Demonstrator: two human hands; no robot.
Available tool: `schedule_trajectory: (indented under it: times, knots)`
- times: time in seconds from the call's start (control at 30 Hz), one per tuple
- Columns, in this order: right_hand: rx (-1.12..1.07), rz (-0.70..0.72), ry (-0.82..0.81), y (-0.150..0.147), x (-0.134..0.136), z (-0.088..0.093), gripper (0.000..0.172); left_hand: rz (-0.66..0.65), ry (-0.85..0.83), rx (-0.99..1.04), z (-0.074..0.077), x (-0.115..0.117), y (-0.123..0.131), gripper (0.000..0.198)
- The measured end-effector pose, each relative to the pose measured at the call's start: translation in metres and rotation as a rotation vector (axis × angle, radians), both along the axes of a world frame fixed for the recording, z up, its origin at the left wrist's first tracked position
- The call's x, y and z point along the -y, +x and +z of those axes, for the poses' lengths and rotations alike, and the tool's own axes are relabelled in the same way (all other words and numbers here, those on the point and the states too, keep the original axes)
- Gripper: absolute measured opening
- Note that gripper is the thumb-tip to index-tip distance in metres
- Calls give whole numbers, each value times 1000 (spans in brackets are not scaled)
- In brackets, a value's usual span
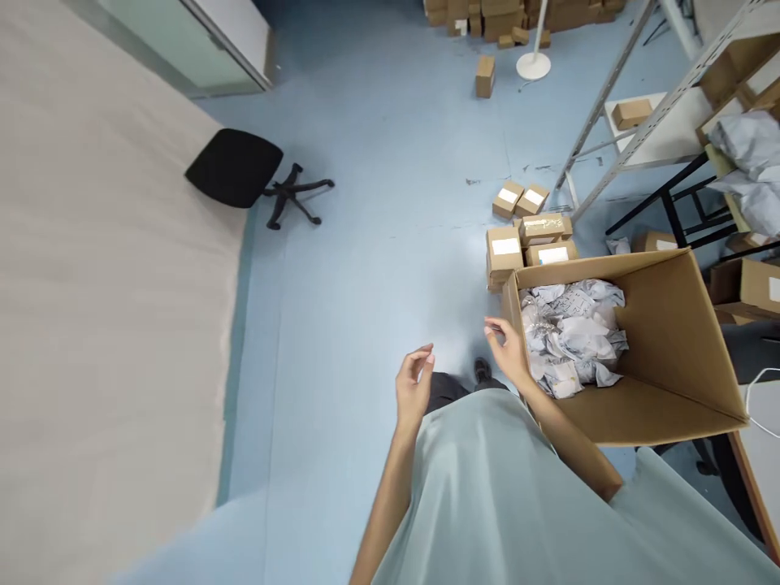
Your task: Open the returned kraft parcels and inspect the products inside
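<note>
Both hands are raised in front of my body, apart from each other. My left hand [414, 383] has its fingers curved with a gap between thumb and fingers, and nothing shows in it. My right hand [507, 348] is beside the near left wall of a large open cardboard box [676, 325], its fingers loosely bent and holding nothing. Crumpled white and grey plastic packages [578, 337] lie inside that box. Small cardboard boxes with white labels [504, 248] are stacked on the floor just beyond it.
A black swivel chair [235, 168] stands at the left beside a pale wall [110, 284]. Metal shelving [658, 122] rises at the upper right. A white round stand base [533, 67] and a lone carton [485, 76] are farther off. A table edge [752, 479] is at the lower right.
</note>
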State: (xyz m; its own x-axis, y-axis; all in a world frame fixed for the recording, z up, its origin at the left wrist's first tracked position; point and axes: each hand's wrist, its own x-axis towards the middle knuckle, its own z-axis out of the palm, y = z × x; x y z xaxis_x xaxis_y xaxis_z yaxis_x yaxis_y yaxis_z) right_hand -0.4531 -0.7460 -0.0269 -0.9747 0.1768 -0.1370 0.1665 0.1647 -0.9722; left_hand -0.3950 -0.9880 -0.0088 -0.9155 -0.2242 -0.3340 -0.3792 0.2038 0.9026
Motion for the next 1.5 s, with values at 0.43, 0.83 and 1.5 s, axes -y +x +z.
schedule_trajectory:
  times: [0.43,0.83,1.5]
  knots:
    - [69,-274,124,-254,107,10,43,-71,194,-18,-37,157,-359,54]
    - [157,-760,83,-425,87,-17,58,-620,215,-119,-9,56,-725,26]
    - [275,-1018,-209,-759,-79,-70,72,-955,105,381,-52,-140,-1059,33]
